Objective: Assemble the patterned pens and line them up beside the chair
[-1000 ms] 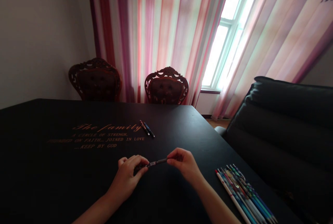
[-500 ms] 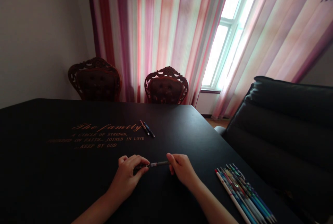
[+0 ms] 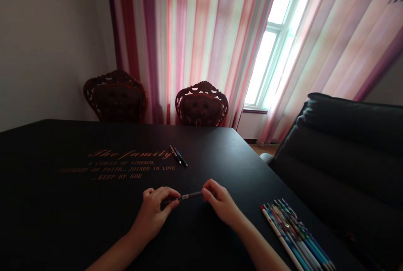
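Observation:
A dark pen [image 3: 191, 195] spans the gap between my two hands, above the black table [image 3: 103, 216]. My left hand [image 3: 157, 203] pinches its left part between thumb and fingers. At the pen's other end, the thumb and curled fingers of my right hand [image 3: 218, 198] close round it and hide the tip. The pen tilts slightly, with its right end higher. Beyond my hands, two pens [image 3: 178, 155] lie side by side next to the gold lettering [image 3: 132, 169].
Several pens [image 3: 292, 233] lie in a row at the lower right, beside my right forearm. Two carved chairs [image 3: 201, 105] stand past the far edge, before striped curtains [image 3: 195, 31]. A black leather chair [image 3: 343, 157] borders the table's right side.
My right hand has turned a little and its fingers have shifted up over the pen's end. The pen's right end sits slightly higher. My left hand keeps its pinch.

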Available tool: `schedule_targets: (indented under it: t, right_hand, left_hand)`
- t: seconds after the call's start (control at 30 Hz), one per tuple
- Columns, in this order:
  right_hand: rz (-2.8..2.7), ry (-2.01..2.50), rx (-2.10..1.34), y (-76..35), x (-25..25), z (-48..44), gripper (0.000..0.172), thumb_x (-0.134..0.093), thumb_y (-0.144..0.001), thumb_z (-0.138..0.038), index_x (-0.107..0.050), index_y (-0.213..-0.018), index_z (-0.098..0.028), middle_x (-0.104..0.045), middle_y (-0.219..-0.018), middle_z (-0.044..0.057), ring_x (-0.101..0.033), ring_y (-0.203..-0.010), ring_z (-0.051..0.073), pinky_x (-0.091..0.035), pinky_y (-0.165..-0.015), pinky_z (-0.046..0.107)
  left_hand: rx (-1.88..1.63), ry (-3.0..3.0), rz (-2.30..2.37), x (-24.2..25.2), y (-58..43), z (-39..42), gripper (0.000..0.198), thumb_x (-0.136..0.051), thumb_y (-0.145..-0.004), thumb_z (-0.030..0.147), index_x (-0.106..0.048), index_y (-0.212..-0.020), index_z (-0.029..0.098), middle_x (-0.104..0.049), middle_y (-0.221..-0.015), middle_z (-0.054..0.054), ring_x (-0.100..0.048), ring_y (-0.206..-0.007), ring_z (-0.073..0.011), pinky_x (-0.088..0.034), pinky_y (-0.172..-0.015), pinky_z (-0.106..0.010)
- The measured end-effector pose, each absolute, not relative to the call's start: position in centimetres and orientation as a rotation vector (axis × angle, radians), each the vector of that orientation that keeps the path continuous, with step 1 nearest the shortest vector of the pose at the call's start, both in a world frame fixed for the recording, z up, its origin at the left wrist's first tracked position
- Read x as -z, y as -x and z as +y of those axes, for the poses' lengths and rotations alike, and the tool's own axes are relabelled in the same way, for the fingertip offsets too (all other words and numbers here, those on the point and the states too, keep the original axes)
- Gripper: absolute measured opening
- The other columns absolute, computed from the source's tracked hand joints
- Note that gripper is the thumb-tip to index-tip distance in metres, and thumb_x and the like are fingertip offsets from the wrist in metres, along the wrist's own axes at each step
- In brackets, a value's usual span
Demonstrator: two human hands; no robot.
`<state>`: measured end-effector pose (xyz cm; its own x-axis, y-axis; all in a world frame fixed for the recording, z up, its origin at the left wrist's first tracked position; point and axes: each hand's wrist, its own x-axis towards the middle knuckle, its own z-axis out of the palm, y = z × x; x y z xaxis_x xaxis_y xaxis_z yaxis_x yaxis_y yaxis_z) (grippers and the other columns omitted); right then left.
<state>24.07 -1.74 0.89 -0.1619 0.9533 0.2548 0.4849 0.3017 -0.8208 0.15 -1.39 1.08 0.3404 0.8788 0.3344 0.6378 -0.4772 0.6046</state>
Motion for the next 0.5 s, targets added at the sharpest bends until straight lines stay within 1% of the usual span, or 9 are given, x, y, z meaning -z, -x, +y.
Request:
schedule_targets:
  t: [0.03,0.07,0.13,0.2,0.23,0.3,0.37,0.4,0.5]
  right_hand:
    - [-1.784,1.296,-0.727,-24.08,-0.91,-1.74,0.034,-0.05,-0.09,-0.048,-0.059,-0.075,-0.02,-0.059,-0.067,-0.001,-0.051,-0.062,0.014,-0.036,-0.058,0.024]
    - [-1.799,1.303,-0.702,-24.08,-0.91,-1.73,0.036,-0.05,-0.091,-0.048,-0.059,-0.071,-0.02,-0.059,-0.066,-0.001,-0.051,-0.062,0.014,-0.036,-0.059,0.024]
    - [-1.835,1.326,-0.671,-24.07,-0.9,-1.74,0.047,-0.043,-0.094,-0.048,-0.056,-0.06,-0.019,-0.056,-0.06,-0.001,-0.051,-0.061,0.014,-0.036,-0.062,0.025]
    - [-1.839,1.324,-0.694,-24.07,-0.93,-1.78,0.052,-0.035,-0.097,-0.047,-0.056,-0.058,-0.019,-0.055,-0.057,-0.001,-0.051,-0.059,0.013,-0.037,-0.063,0.025]
    - [-1.826,1.31,-0.72,-24.08,-0.98,-1.82,0.049,-0.035,-0.097,-0.046,-0.057,-0.062,-0.019,-0.056,-0.059,-0.001,-0.051,-0.06,0.013,-0.037,-0.063,0.025]
    - [-1.8,1.276,-0.76,-24.09,-1.09,-1.9,0.037,-0.042,-0.096,-0.045,-0.058,-0.074,-0.02,-0.058,-0.066,-0.002,-0.051,-0.062,0.014,-0.038,-0.062,0.025]
    - [-1.81,1.258,-0.756,-24.07,-1.16,-1.96,0.029,-0.048,-0.093,-0.043,-0.058,-0.077,-0.02,-0.059,-0.07,-0.002,-0.051,-0.065,0.014,-0.037,-0.062,0.024]
    - [-1.824,1.263,-0.736,-24.04,-1.17,-1.97,0.031,-0.048,-0.093,-0.042,-0.058,-0.074,-0.02,-0.058,-0.069,-0.001,-0.051,-0.065,0.014,-0.037,-0.062,0.024]
    - [-1.848,1.293,-0.696,-23.92,-1.15,-1.97,0.045,-0.04,-0.096,-0.042,-0.055,-0.06,-0.019,-0.054,-0.062,-0.001,-0.051,-0.063,0.014,-0.037,-0.064,0.026]
  left_hand:
    - [-0.903,-2.24,1.34,-1.09,-0.16,-1.39,0.011,-0.06,-0.086,0.035,-0.067,-0.093,0.03,-0.074,-0.092,0.002,-0.065,-0.083,-0.0211,-0.031,-0.088,-0.042]
    - [-0.898,-2.243,1.338,-1.11,-0.17,-1.4,0.011,-0.061,-0.086,0.034,-0.067,-0.093,0.03,-0.074,-0.091,0.002,-0.065,-0.083,-0.0211,-0.031,-0.088,-0.042]
    - [-0.892,-2.251,1.332,-1.16,-0.24,-1.42,0.01,-0.061,-0.086,0.032,-0.068,-0.092,0.03,-0.074,-0.089,0.003,-0.065,-0.083,-0.0209,-0.031,-0.087,-0.042]
    - [-0.895,-2.243,1.335,-1.22,-0.28,-1.42,0.009,-0.062,-0.085,0.031,-0.068,-0.092,0.031,-0.074,-0.09,0.003,-0.065,-0.083,-0.0209,-0.031,-0.088,-0.042]
    - [-0.898,-2.23,1.34,-1.24,-0.29,-1.41,0.009,-0.062,-0.085,0.032,-0.068,-0.092,0.031,-0.074,-0.091,0.004,-0.065,-0.083,-0.0209,-0.03,-0.089,-0.042]
    - [-0.903,-2.199,1.357,-1.3,-0.27,-1.36,0.009,-0.062,-0.085,0.034,-0.068,-0.092,0.031,-0.074,-0.093,0.005,-0.065,-0.083,-0.021,-0.03,-0.09,-0.042]
    - [-0.9,-2.183,1.366,-1.33,-0.21,-1.34,0.009,-0.063,-0.085,0.035,-0.068,-0.092,0.031,-0.074,-0.093,0.005,-0.065,-0.083,-0.021,-0.029,-0.09,-0.042]
    - [-0.897,-2.188,1.364,-1.34,-0.19,-1.35,0.009,-0.063,-0.086,0.035,-0.068,-0.092,0.031,-0.074,-0.091,0.005,-0.065,-0.083,-0.021,-0.029,-0.089,-0.042]
    - [-0.89,-2.216,1.348,-1.3,-0.13,-1.42,0.009,-0.062,-0.086,0.034,-0.068,-0.092,0.031,-0.073,-0.089,0.005,-0.065,-0.083,-0.0207,-0.029,-0.089,-0.041]
